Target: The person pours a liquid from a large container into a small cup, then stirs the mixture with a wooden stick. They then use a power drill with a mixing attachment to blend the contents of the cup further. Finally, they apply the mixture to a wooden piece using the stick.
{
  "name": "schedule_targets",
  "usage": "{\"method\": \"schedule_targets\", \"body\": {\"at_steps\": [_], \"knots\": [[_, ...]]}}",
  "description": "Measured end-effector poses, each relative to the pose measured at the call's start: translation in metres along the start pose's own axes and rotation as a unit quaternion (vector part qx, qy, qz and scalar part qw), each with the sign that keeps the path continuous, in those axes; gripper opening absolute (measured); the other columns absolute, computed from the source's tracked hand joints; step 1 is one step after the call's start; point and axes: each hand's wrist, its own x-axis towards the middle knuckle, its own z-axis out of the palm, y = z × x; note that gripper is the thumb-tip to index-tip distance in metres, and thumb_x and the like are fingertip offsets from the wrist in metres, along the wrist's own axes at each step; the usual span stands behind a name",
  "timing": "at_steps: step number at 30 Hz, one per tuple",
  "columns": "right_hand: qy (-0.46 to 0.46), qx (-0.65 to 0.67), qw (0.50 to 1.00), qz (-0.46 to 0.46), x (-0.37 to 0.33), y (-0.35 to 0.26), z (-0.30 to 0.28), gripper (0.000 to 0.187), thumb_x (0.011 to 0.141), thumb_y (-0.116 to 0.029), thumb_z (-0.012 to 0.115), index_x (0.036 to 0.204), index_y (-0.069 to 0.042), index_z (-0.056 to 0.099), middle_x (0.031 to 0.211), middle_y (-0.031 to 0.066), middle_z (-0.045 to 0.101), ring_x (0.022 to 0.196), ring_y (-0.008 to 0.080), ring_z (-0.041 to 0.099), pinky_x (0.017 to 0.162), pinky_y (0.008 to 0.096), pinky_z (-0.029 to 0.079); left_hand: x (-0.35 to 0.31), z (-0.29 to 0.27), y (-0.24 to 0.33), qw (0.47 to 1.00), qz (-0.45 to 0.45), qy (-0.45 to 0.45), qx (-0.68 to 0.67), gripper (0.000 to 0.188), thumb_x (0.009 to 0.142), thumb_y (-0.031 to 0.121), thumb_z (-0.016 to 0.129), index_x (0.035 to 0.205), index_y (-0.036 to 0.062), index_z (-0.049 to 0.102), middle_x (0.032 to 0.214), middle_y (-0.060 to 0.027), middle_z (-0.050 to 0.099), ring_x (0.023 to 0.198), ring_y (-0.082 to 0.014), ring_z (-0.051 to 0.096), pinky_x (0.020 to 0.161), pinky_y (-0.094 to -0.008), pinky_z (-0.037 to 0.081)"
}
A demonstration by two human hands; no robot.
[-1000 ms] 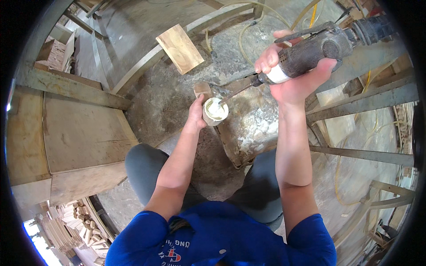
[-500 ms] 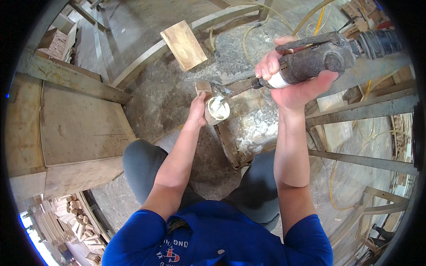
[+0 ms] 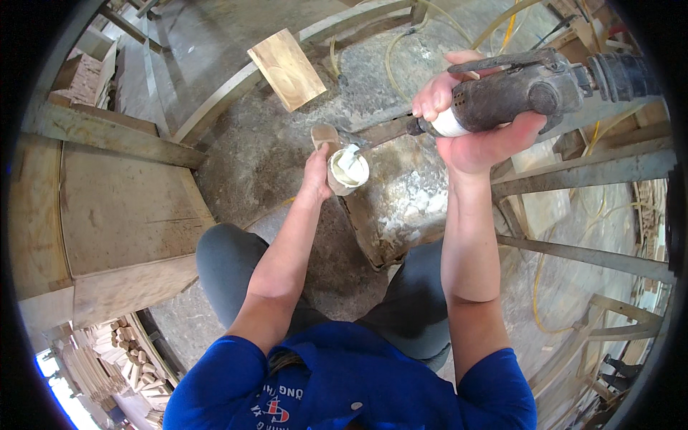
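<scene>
Stirrer (image 3: 350, 153) has shifted toward the cup's (image 3: 340, 187) far rim (white paste (image 3: 352, 170) inside).

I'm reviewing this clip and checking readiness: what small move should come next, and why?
Probably wipe the power tool's tip on the cup's inner rim: white paste coats the tip, which shows over the cup's mouth, while the left hand grips the cup and the right hand holds the tool.
</scene>
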Motion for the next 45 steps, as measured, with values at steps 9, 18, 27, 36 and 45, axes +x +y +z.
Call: {"method": "schedule_targets", "body": {"at_steps": [9,18,27,36,45], "knots": [[0.062,-0.062,0.996,-0.005,0.001,-0.007,-0.005,0.102,0.064,-0.088,0.027,0.106,0.002,0.05,0.064,0.0064,0.051,0.054,0.019,0.049,0.054,0.0353,0.043,-0.016,0.021,0.006,0.999,0.009,0.033,0.041,0.034,0.094,0.026,0.042,0.118,0.0019,0.041,0.11,-0.0132,0.054,0.094,-0.0252,0.059,0.08,-0.0426,0.05],[0.068,-0.121,0.99,-0.023,0.004,-0.013,-0.008,0.101,0.064,-0.087,0.03,0.109,0.001,0.051,0.064,0.0075,0.052,0.056,0.0199,0.049,0.054,0.0356,0.042,-0.007,0.011,0.0,0.996,0.048,0.015,0.079,0.033,0.094,0.025,0.043,0.116,0.0019,0.045,0.106,-0.0111,0.056,0.093,-0.0209,0.058,0.079,-0.037,0.05],[0.076,-0.125,0.989,-0.011,0.004,-0.011,-0.005,0.102,0.062,-0.088,0.03,0.108,0.0,0.052,0.064,0.007,0.052,0.056,0.0201,0.047,0.055,0.0361,0.041,-0.012,0.013,0.002,0.996,0.075,0.02,0.054,0.04,0.094,0.03,0.043,0.123,0.0027,0.039,0.115,-0.0129,0.051,0.102,-0.0249,0.056,0.085,-0.0414,0.048],[0.067,-0.017,0.993,-0.091,0.009,-0.014,-0.01,0.1,0.065,-0.087,0.028,0.104,0.002,0.052,0.059,0.0076,0.051,0.051,0.0217,0.049,0.052,0.0358,0.042,-0.011,0.015,0.003,0.997,0.075,0.0,0.023,0.034,0.093,0.028,0.046,0.117,0.0042,0.046,0.109,-0.01,0.055,0.094,-0.0203,0.058,0.08,-0.0362,0.049],[0.038,0.035,0.994,-0.092,0.005,-0.023,-0.002,0.103,0.062,-0.09,0.027,0.106,0.0,0.052,0.061,0.0077,0.052,0.05,0.0214,0.047,0.05,0.0359,0.04,-0.011,0.027,0.004,0.99,0.139,0.024,0.003,0.04,0.093,0.033,0.044,0.121,0.0059,0.04,0.112,-0.0108,0.054,0.099,-0.0228,0.057,0.083,-0.04,0.049]]}}
